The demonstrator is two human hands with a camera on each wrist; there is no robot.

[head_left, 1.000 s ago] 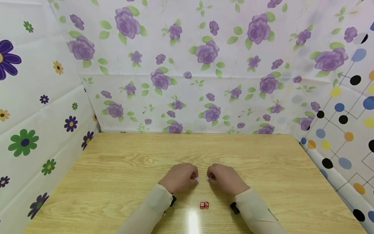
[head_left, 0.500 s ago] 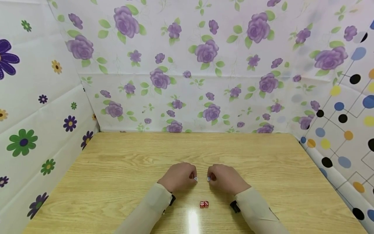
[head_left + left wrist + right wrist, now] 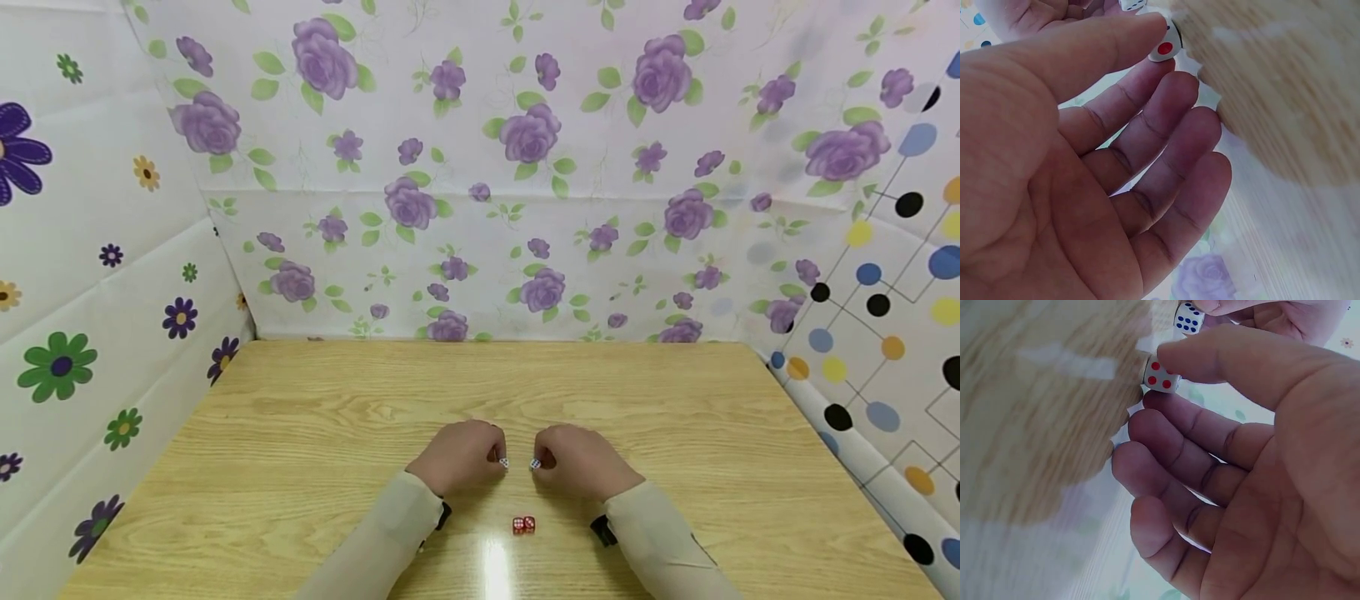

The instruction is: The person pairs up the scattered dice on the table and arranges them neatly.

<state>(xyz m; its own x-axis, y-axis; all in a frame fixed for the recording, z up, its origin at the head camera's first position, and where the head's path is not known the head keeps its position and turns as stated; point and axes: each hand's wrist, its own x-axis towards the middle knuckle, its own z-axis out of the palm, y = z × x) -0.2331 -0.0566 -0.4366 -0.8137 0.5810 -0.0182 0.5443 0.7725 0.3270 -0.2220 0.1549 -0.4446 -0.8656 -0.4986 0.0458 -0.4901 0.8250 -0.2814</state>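
My left hand (image 3: 461,456) pinches a white die (image 3: 1165,45) between thumb and forefinger; one large red dot shows on it in the left wrist view. Across a small gap, my right hand (image 3: 581,460) pinches another white die (image 3: 1161,375), its red-dotted face toward the right wrist camera. The two white dice are held apart, facing each other close over the wooden table. Nearer to me, between the forearms, two red dice (image 3: 524,525) with white dots sit side by side on the tabletop.
The wood-grain table (image 3: 322,392) reaches back to a wall cloth (image 3: 480,250) with purple roses. A flower-print cloth (image 3: 135,350) bounds the left side, and a dotted cloth (image 3: 847,392) the right. Light glares on the table near the front.
My right hand has dipped slightly toward me and its white die has turned between the fingertips. The left hand has shifted only a little; the red dice stay put.
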